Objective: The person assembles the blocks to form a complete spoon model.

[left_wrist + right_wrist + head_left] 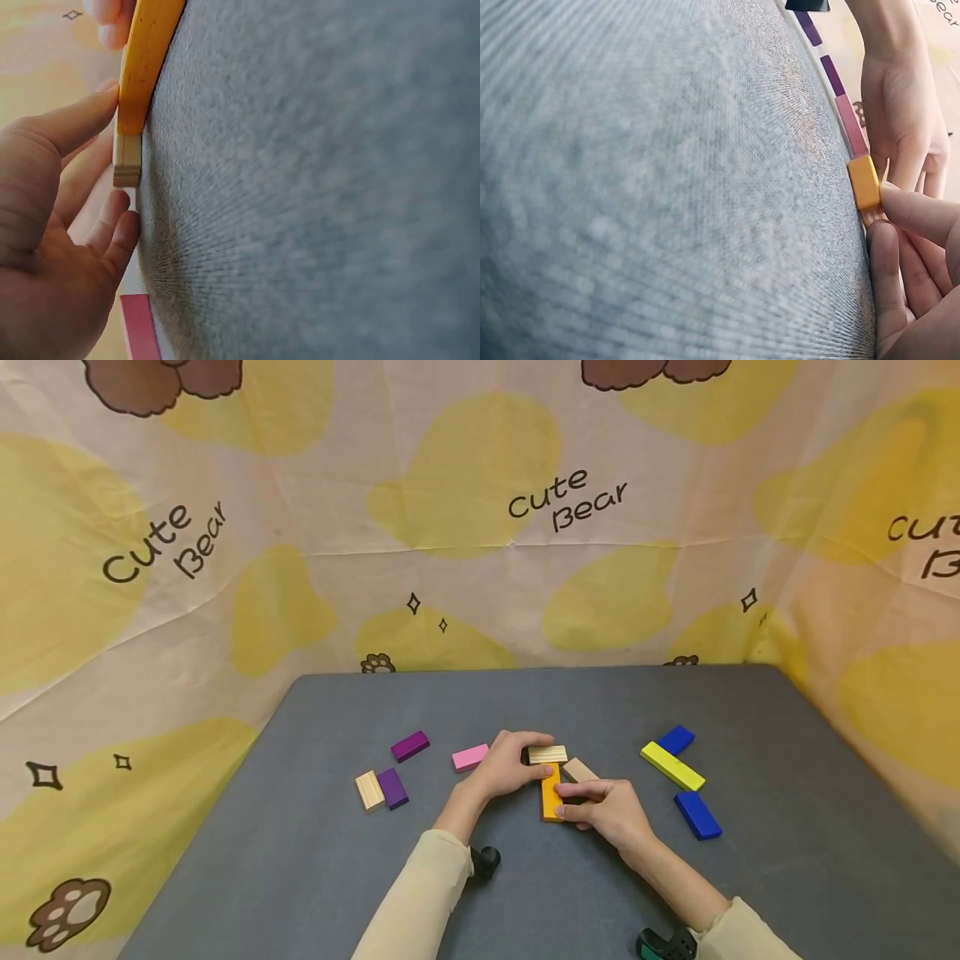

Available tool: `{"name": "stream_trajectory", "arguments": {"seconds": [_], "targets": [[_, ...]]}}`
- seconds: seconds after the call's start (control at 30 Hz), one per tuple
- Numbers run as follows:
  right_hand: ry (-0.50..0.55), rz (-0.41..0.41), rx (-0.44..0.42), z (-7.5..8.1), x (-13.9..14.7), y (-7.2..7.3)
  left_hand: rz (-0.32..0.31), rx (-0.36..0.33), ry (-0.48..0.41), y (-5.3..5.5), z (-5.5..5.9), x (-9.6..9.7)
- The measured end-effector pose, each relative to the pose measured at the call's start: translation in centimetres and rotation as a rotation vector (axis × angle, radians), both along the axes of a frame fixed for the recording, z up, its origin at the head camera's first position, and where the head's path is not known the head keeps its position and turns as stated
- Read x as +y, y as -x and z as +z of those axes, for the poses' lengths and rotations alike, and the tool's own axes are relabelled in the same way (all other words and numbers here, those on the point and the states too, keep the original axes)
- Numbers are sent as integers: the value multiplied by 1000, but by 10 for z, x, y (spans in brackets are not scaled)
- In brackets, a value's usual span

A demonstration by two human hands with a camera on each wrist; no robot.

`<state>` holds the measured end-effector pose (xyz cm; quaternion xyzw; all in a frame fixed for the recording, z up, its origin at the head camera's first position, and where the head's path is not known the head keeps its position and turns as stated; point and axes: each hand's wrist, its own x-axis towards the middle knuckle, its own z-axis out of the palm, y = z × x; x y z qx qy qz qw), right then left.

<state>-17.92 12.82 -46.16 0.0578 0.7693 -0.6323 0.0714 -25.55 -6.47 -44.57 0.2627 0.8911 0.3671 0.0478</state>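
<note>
An orange block (pixel 551 793) lies on the grey table, its far end against a plain wooden block (pixel 547 755) set crosswise. My left hand (pixel 510 766) bends round the wooden block, index finger along its far side and thumb at the orange block's far end. In the left wrist view the thumb touches the orange block (pixel 146 64) where it meets the wooden block (pixel 127 159). From the right, my right hand (pixel 611 814) holds the orange block near its close end with thumb and index finger. Another wooden block (pixel 579 770) lies slanted beside it, partly hidden by this hand.
Left of the hands lie a pink block (pixel 469 757), a magenta-purple block (pixel 410 746), a violet block (pixel 393 788) and a wooden block (pixel 369 791). On the right, a yellow block (pixel 672 766) lies between two blue blocks (pixel 697 815). A printed cloth (pixel 465 610) hangs behind the table.
</note>
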Motion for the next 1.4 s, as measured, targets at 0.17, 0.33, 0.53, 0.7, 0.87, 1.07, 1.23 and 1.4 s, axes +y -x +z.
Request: {"name": "stream_trajectory", "arguments": {"seconds": [0.17,0.33,0.53,0.7,0.87,1.07,1.23,1.4], "targets": [[15,16,5,-1,0,-1,70,12,-16,-24,2,-6],[7,6,20,-1,1,-1,149,-19,2,-53,1,-8],[21,20,22,-1,1,-1,188,8,-7,-73,0,-6],[27,23,22,0,1,-3,179,40,25,-77,-2,-3],[35,28,20,1,1,-4,178,36,64,-78,-2,-1],[66,40,11,0,3,-2,203,50,111,-77,-1,2],[144,79,4,8,19,0,222,60,134,-77,-1,4],[28,189,138,22,51,16,234,55,145,-77,0,6]]}}
